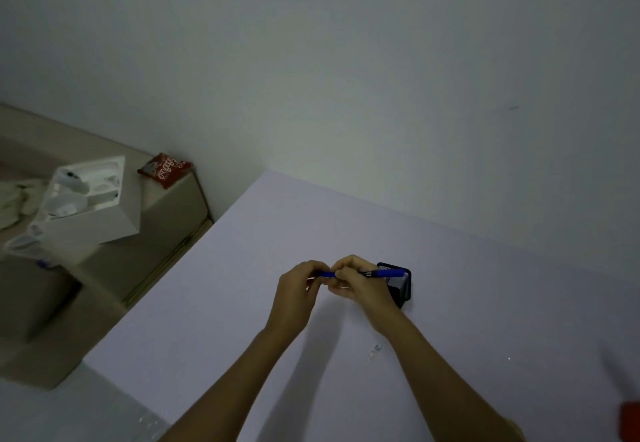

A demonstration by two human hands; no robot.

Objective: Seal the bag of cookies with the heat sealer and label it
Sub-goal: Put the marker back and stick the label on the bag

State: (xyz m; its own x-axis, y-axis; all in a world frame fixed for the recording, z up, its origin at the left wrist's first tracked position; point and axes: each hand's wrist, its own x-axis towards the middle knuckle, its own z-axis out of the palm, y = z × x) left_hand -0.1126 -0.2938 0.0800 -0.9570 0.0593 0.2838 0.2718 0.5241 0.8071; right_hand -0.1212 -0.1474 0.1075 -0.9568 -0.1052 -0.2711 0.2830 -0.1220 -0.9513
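Observation:
Above the pale table [346, 227], both my hands hold a blue pen [388, 272] level. My left hand [301, 289] pinches its left end, where a short blue piece shows between my fingers. My right hand [360, 282] grips the barrel, whose blue right end sticks out over a black mesh pen holder [401, 287] standing on the table just behind my right hand. A red snack packet [165, 168] lies on a beige ledge at the far left, away from the table. No heat sealer is in view.
A small scrap of clear tape or label [374, 351] lies on the table near my right forearm. A red object [631, 424] shows at the lower right edge. An open white box [93, 199] with white parts sits on the beige ledge [166, 220] left of the table.

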